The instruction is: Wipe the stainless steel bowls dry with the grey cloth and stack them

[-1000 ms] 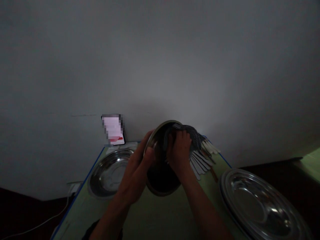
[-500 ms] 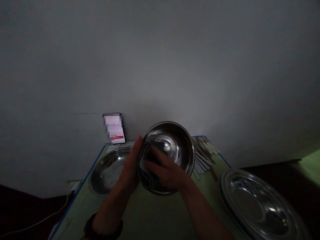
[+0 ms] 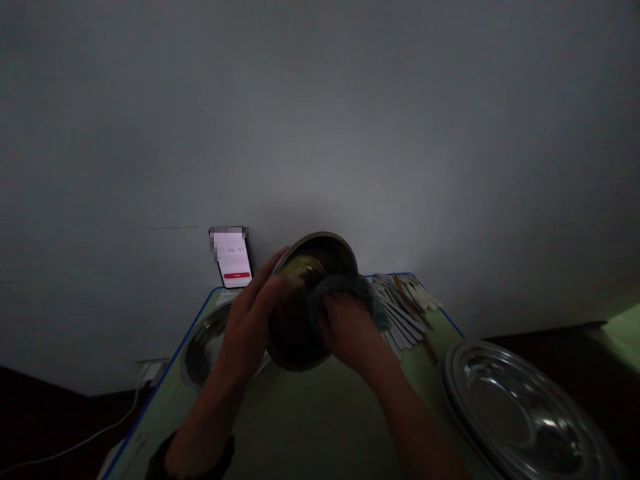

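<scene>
A round, deep metal bowl (image 3: 295,353) is held tilted above the table, its opening turned toward me and to the right. My left hand (image 3: 255,317) grips its left rim, the thumb on the inner side and the fingers behind. My right hand (image 3: 350,327) is closed on a grey-green cloth (image 3: 345,287), which presses over the bowl's right rim and partly hangs outside it. The right fingertips are hidden in the cloth. The bowl's inside is dim and somewhat blurred.
Behind my left forearm lies another metal bowl (image 3: 203,347). A lit phone (image 3: 235,260) leans against the wall. Several knives and other utensils (image 3: 400,313) are fanned out at the table's back right. Stacked oval metal trays (image 3: 520,407) stand at the right edge.
The bowl has shifted left and tilted further. My right hand and the cloth have gone from the bowl's left inner side to its right rim.
</scene>
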The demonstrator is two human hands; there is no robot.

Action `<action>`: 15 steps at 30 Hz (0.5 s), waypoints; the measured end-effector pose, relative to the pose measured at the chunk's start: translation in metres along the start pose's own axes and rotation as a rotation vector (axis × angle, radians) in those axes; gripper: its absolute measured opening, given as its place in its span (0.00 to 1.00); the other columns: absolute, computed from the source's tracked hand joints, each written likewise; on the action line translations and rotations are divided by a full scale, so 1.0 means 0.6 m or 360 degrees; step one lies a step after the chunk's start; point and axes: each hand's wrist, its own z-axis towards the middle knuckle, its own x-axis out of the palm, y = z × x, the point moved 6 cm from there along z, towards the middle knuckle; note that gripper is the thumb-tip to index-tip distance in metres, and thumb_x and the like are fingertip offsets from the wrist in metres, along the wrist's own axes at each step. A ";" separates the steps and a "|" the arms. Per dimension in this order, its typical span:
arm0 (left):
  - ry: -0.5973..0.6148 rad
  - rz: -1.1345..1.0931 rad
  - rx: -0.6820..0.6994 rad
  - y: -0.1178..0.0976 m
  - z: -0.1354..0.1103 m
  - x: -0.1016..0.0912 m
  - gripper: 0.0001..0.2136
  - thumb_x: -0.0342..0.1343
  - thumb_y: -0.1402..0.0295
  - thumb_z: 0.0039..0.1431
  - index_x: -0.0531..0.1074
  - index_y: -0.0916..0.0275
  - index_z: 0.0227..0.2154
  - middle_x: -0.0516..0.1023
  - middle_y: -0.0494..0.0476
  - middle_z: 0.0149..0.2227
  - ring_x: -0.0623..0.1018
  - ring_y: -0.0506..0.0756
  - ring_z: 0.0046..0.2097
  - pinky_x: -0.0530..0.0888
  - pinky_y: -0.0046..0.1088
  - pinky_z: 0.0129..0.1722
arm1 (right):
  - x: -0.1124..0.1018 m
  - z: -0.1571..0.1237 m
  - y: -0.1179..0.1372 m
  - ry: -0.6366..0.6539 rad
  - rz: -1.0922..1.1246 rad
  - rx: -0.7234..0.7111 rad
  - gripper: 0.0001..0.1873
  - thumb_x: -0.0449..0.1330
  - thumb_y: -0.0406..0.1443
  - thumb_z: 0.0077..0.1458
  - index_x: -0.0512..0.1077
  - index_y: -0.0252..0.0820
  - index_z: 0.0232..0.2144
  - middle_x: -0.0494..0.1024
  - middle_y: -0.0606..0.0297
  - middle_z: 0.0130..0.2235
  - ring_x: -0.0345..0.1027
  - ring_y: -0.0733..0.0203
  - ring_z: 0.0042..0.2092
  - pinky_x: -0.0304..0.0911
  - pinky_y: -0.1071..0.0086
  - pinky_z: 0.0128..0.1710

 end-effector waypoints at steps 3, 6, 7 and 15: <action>0.0179 0.0161 0.0011 -0.003 -0.008 0.017 0.26 0.57 0.51 0.56 0.73 0.55 0.55 0.80 0.56 0.51 0.77 0.63 0.52 0.72 0.37 0.53 | -0.013 0.014 -0.027 -0.0330 -0.0064 0.0177 0.14 0.45 0.31 0.63 0.71 0.36 0.40 0.75 0.50 0.43 0.67 0.51 0.45 0.60 0.59 0.45; 0.0263 0.0262 0.0047 -0.004 -0.014 0.031 0.24 0.56 0.53 0.57 0.72 0.53 0.55 0.79 0.54 0.52 0.75 0.63 0.55 0.68 0.37 0.57 | -0.027 0.018 -0.042 -0.0766 0.0080 0.0206 0.14 0.43 0.32 0.64 0.69 0.39 0.39 0.73 0.52 0.42 0.64 0.50 0.46 0.60 0.56 0.47; 0.0285 0.0280 0.0058 -0.003 -0.014 0.035 0.22 0.55 0.53 0.58 0.73 0.53 0.55 0.79 0.54 0.52 0.74 0.63 0.57 0.67 0.38 0.58 | -0.028 0.017 -0.043 -0.0855 0.0189 0.0171 0.14 0.43 0.33 0.64 0.68 0.40 0.39 0.72 0.53 0.42 0.64 0.51 0.46 0.60 0.55 0.49; 0.0034 0.0246 0.0027 0.019 0.013 0.011 0.15 0.57 0.53 0.55 0.80 0.57 0.36 0.82 0.54 0.43 0.74 0.63 0.54 0.65 0.39 0.60 | -0.004 0.004 0.039 0.0009 0.1085 -0.0507 0.09 0.47 0.36 0.64 0.65 0.42 0.43 0.72 0.59 0.47 0.65 0.58 0.51 0.61 0.58 0.55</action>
